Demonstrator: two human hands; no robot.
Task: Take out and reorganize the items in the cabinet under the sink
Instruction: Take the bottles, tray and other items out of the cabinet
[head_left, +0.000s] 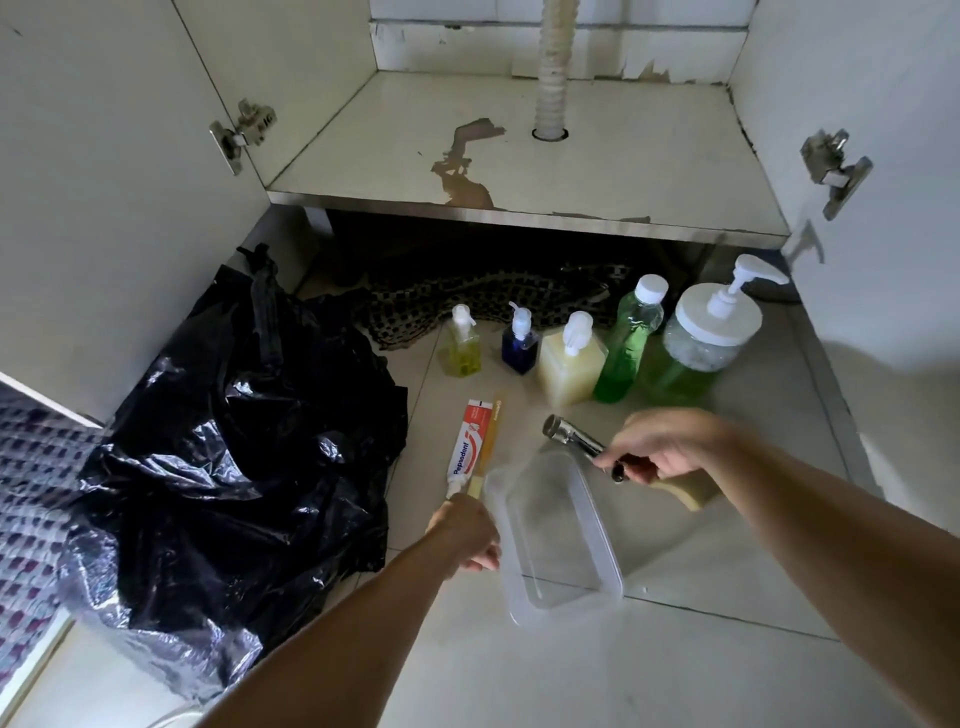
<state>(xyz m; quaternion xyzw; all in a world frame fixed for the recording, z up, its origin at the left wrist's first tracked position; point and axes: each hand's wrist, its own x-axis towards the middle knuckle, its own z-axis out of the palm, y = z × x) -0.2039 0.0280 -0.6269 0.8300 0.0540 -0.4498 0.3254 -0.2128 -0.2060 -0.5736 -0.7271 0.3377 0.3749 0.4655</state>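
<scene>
Under-sink cabinet floor (597, 156) is standing bare around the drain hose (553, 67), while five bottles (571, 358) are lining the tiled floor (675, 649) before it. I am curling my right hand (654, 452) round a chrome sprayer head (576, 441), its long axis pointing up-left over the clear plastic container (556, 530). My left hand (467, 532) is pinching the near ends of the toothpaste tube (467, 447) and toothbrush (485, 447), both lying lengthwise away from me, just left of the container.
</scene>
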